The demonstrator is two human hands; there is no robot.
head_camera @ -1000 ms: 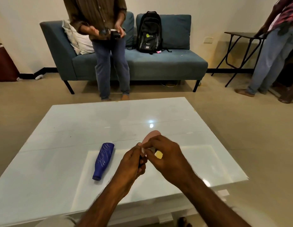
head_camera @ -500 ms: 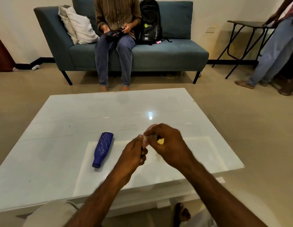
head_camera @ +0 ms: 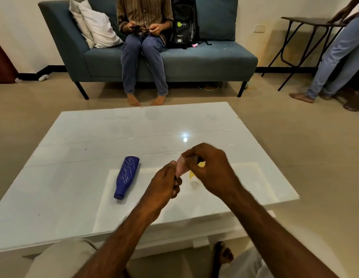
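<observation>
Both my hands meet above the white glossy table, holding a limp pink balloon between them. My left hand pinches its lower end; my right hand grips its upper part, fingers curled over it. A yellow balloon shows under my right hand, its open end lying near the table top; whether my right hand holds it I cannot tell. A deflated blue balloon with pale streaks lies flat on the table to the left of my hands.
A person sits on the teal sofa beyond the table, handling something small. A black backpack and white pillows rest on the sofa. Another person stands by a folding table at the right. My knees are below the table's near edge.
The person by the sofa has gone from standing to sitting. My hands stay together on the pink balloon, and my right hand now covers more of it. The view has tilted down.
</observation>
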